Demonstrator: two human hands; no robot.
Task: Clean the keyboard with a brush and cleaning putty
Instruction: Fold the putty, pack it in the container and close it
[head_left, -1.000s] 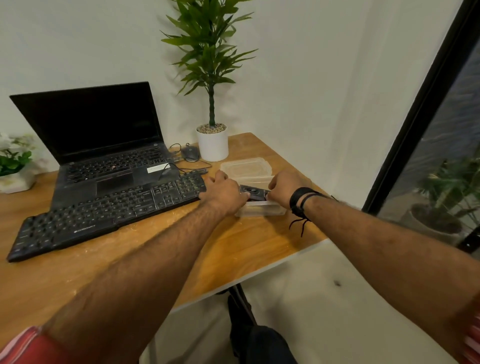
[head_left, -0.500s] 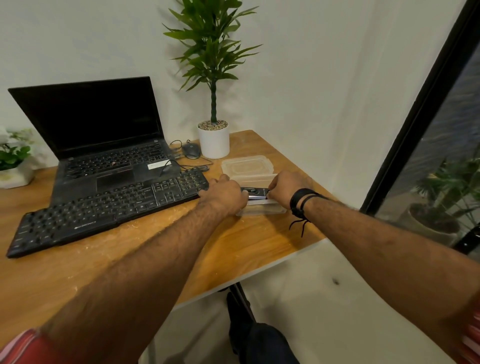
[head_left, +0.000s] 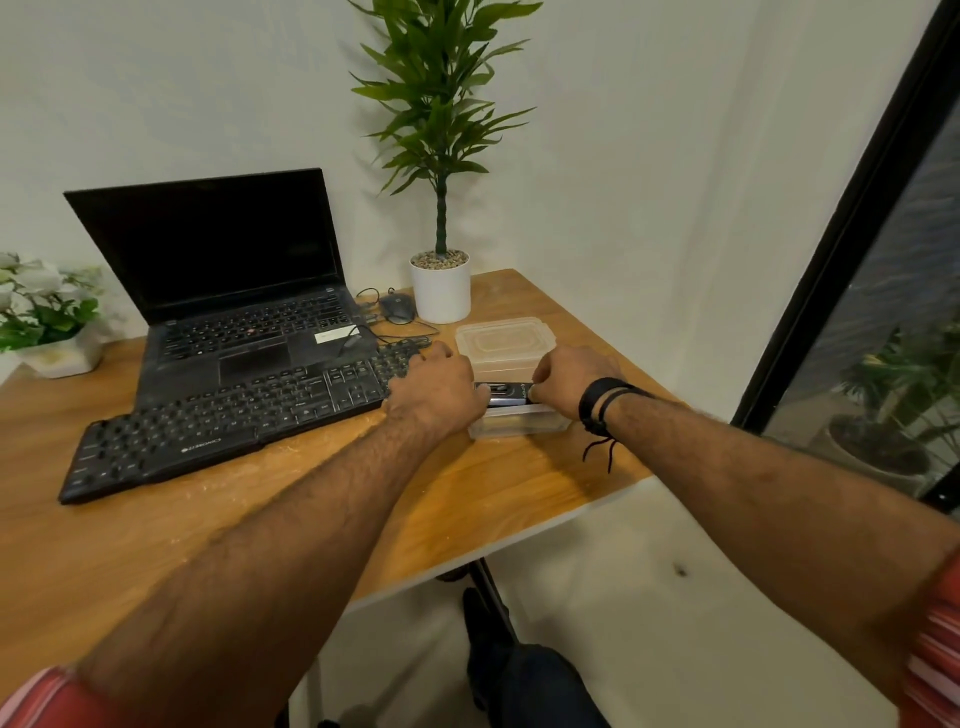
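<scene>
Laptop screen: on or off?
Off, as far as shown: the open laptop has a uniformly black screen, no glow or image.

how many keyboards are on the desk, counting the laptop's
2. The black keyboard lies across the front of the desk, its right end beside the left hand. The other is built into the open laptop right behind it. None seems hidden.

One head-worn wide-angle view, looking forward and down along both outstretched forearms; the bench (head_left: 156, 545) fills the lower left, close beneath; the wall corner stands behind it; the floor shows lower right; edges bow.
</scene>
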